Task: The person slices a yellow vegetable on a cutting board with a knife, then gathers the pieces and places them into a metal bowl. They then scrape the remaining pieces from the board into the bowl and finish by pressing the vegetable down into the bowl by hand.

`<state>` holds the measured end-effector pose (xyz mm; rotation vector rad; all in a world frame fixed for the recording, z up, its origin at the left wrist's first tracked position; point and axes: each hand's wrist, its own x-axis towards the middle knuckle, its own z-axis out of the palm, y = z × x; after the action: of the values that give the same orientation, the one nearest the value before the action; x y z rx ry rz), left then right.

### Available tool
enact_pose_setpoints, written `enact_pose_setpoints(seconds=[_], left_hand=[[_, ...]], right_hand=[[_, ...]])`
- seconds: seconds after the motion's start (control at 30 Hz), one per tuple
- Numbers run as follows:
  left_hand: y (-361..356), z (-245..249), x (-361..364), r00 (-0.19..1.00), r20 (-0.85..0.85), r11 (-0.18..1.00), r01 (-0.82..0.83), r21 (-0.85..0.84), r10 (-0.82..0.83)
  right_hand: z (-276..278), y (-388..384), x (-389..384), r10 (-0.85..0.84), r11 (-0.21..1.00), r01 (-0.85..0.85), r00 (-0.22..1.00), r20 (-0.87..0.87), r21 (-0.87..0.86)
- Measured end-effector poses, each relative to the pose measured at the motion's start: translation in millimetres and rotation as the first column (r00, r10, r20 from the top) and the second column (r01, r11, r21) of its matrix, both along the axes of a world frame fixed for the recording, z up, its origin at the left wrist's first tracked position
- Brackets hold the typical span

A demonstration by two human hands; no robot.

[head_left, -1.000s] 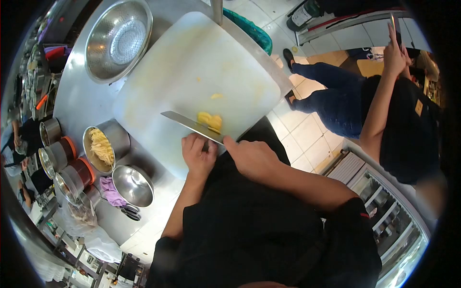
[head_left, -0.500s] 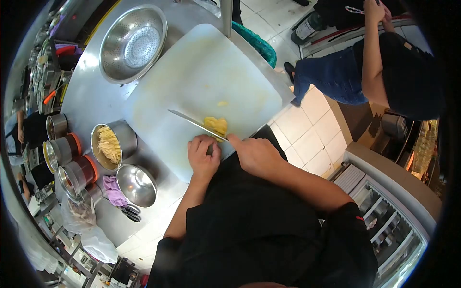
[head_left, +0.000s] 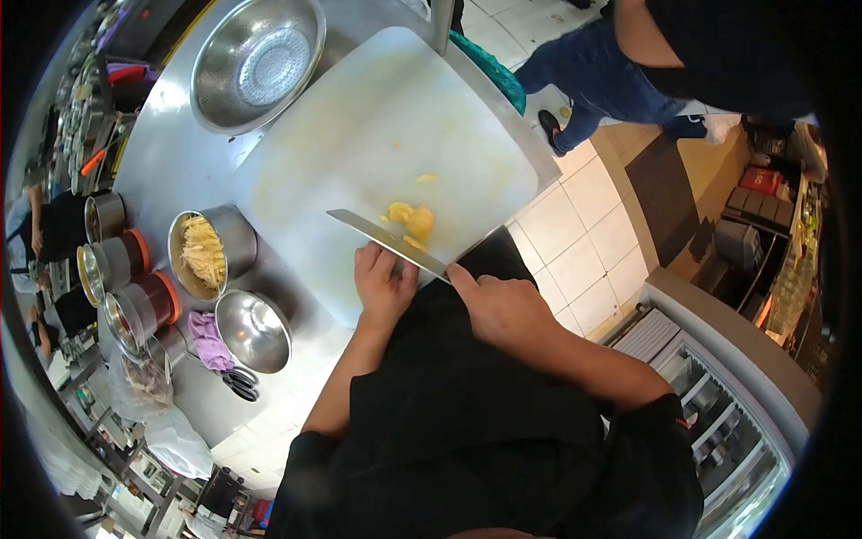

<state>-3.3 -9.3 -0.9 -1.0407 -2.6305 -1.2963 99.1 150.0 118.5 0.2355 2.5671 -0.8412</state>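
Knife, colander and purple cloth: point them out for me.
Knife (head_left: 377, 234), head view: middle of the blade.
Colander (head_left: 272, 68), head view: perforated base inside.
Purple cloth (head_left: 208, 345), head view: middle of its folds.

knife (head_left: 382, 239), in the right hand (head_left: 507, 310): smooth metal blade with a soft sheen. cutting board (head_left: 359, 126), beyond both hands: whitish, plastic-looking, smooth and mostly matt, faintly stained. table (head_left: 157, 162), left of the left hand (head_left: 384, 280): grey metal, glossy where light strikes. colander (head_left: 215, 85), well beyond the left hand: shiny, perforated metal. pot (head_left: 235, 241) and bowl (head_left: 253, 331), left of the left hand: smooth metal, the bowl glossy inside. purple cloth (head_left: 208, 341), past the bowl: matt, crumpled.
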Motion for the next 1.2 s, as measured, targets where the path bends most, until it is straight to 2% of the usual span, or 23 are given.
enact_pose_setpoints(seconds=[0.27, 0.33, 0.47, 0.57, 0.67, 0.77, 0.87, 0.93, 1.07, 1.13, 1.2], left_hand=[[-2, -1, 1, 1.000, 0.028, 1.000, 0.004, 0.004, -0.004], [-2, 1, 0, 0.999, 0.034, 1.000, 0.003, 0.011, -0.003], [-3, 1, -1, 0.999, 0.017, 1.000, 0.030, -0.006, -0.030], [-6, -5, 3, 0.997, 0.071, 1.000, -0.016, -0.027, 0.018], [-7, -3, 1, 0.999, 0.052, 1.000, -0.016, -0.019, 0.017], [-1, 0, 1, 0.997, 0.073, 0.999, -0.031, -0.025, 0.033], [0, -1, -1, 1.000, 0.018, 1.000, -0.009, 0.008, 0.009], [-1, -3, 0, 0.998, 0.068, 1.000, -0.018, -0.004, 0.018], [1, -7, -1, 1.000, 0.026, 0.999, -0.017, 0.035, 0.016], [-3, -7, 1, 0.993, 0.107, 0.998, -0.058, 0.003, 0.058], [-3, -7, 0, 0.993, 0.104, 0.999, -0.049, -0.001, 0.048]], right_hand=[[-2, -2, 1, 0.001, 1.000, -0.002, 1.000, -0.016, -0.026], [0, -2, -1, 0.000, 0.998, 0.007, 0.994, 0.110, -0.065], [-6, -2, -3, 0.002, 0.996, 0.005, 0.996, 0.087, -0.084], [-26, -9, -11, -0.012, 0.993, 0.020, 0.998, 0.062, -0.115], [-31, -11, -20, -0.030, 0.994, 0.044, 0.990, 0.136, -0.103], [-32, -4, -19, -0.033, 0.995, 0.042, 0.994, 0.104, -0.093], [-30, 3, -21, -0.018, 0.994, 0.027, 0.996, 0.090, -0.106], [-32, 3, -21, -0.045, 0.997, 0.044, 0.999, -0.019, -0.066], [-36, 2, -20, -0.089, 0.994, 0.085, 0.995, -0.043, -0.072], [-35, -2, -16, -0.063, 0.994, 0.060, 0.997, -0.035, -0.087], [-30, -5, -14, -0.061, 0.995, 0.057, 0.997, -0.044, -0.083]])
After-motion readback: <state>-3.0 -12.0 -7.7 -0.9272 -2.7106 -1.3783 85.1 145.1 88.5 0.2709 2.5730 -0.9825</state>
